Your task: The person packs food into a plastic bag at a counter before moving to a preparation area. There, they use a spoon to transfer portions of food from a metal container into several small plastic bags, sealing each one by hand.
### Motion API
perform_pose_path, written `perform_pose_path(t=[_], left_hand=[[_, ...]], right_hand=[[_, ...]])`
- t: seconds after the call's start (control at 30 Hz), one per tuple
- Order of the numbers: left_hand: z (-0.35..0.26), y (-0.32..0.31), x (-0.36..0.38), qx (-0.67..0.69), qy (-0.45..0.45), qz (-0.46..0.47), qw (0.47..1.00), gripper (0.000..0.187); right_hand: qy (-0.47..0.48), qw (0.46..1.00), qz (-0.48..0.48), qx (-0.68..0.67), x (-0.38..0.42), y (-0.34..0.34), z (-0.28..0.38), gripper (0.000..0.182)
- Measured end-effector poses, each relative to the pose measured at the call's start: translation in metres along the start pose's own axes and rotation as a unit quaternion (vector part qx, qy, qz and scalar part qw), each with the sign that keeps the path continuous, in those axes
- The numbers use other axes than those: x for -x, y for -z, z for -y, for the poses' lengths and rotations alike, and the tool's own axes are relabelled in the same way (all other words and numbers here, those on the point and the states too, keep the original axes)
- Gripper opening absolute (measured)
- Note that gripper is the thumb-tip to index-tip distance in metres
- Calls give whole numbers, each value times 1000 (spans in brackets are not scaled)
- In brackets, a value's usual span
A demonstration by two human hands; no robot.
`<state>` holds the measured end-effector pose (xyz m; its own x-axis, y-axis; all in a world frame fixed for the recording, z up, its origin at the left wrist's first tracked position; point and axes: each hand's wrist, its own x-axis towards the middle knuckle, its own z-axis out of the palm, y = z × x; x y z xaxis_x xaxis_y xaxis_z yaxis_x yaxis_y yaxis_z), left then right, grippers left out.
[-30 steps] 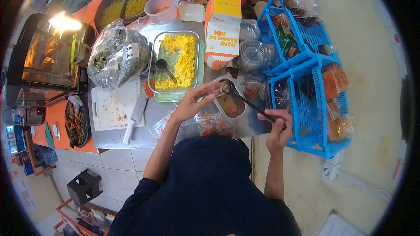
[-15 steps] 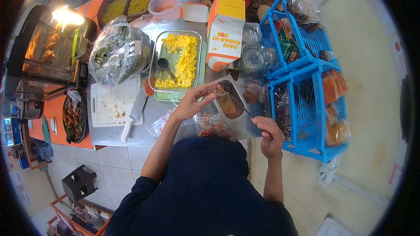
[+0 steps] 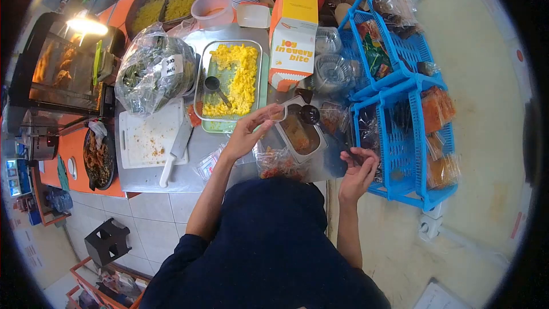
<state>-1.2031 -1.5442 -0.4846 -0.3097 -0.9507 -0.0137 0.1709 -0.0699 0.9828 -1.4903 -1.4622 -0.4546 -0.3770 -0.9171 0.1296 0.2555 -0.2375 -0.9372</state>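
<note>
Head view: a small clear plastic cup [image 3: 278,114] is pinched between thumb and fingertips of the left hand [image 3: 247,133], tilted over the near rim of a rectangular steel pan of brown-orange sauce [image 3: 299,133], seemingly so that any drip falls back into the pan. The right hand [image 3: 357,169] is closed loosely round the end of a long dark-handled ladle [image 3: 310,115], whose round bowl is raised just beyond the cup, level with its mouth; whether the bowl is loaded cannot be told. The ladle handle is laid slantwise across the pan towards the right hand. Just below the left wrist a clear bag of red-orange snack pieces [image 3: 275,163] is seen on the steel worktop [image 3: 200,154]. Beyond the left hand a glass tray of yellow rice [image 3: 231,83] is set, with a dark scoop lying in it, and to its far side a large clear bag of green leaves [image 3: 153,71] bearing a white label. A white cutting board [image 3: 147,137] with crumbs and a white-handled knife [image 3: 177,149] are placed left of the left hand. Past the cup, an orange and white carton printed with words [image 3: 291,37] stands upright beside stacked clear lids [image 3: 331,71]. To the right of the right hand, blue plastic baskets [image 3: 400,131] hold packed sachets, kept within reach.
</note>
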Motion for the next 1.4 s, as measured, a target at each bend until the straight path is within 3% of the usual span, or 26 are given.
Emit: perform_pose_path(t=[0.03,0.1,0.13,0.2,0.23,0.27,0.33,0.37,0.43,0.47,0.53,0.57,0.77,0.9,0.97,1.13,1.4], left_hand=[[0,1,1,0,2,3,1000,48],[-3,2,2,23,-16,-18,999,47],[-4,1,1,23,-12,-15,1000,47],[-9,2,-1,99,-8,-28,995,47],[-11,-2,-2,90,-20,-56,994,48],[-14,-4,-1,88,-19,-56,994,48],[-20,-9,-2,164,11,-56,985,47],[-19,-14,-2,164,11,-55,985,47],[-17,-25,-3,165,26,-35,985,45],[-17,-31,-2,164,27,-33,986,45],[-18,-44,-1,84,48,-89,991,42],[-18,-51,-2,122,-1,-101,987,36],[-9,-51,1,132,-10,-146,980,20],[-20,-54,10,74,-13,-164,984,18],[-12,-45,17,-63,-84,-151,983,15],[2,-38,42,43,-36,-129,990,10],[7,-38,89,7,15,-90,996,11]], right_hand=[[0,1000,-4,1,-1,5,-5,32],[-105,990,39,90,-4,12,-17,28],[-107,990,35,90,-3,13,-22,28],[-100,959,131,230,-4,9,-27,28],[-18,924,119,364,-4,3,-25,29],[-19,924,118,362,-4,-3,-22,29],[171,849,55,497,-11,-25,-8,27],[171,849,54,498,-17,-36,-2,27],[103,912,154,365,-28,-57,7,27],[103,913,151,364,-29,-64,7,27],[42,927,211,308,-31,-77,5,20],[51,931,199,300,-31,-81,0,17],[12,959,160,236,-31,-88,-7,10],[33,959,145,239,-28,-89,-10,12],[51,959,154,233,-21,-87,-12,10],[32,960,156,229,-1,-85,-16,6],[40,908,313,274,20,-70,-17,14]])
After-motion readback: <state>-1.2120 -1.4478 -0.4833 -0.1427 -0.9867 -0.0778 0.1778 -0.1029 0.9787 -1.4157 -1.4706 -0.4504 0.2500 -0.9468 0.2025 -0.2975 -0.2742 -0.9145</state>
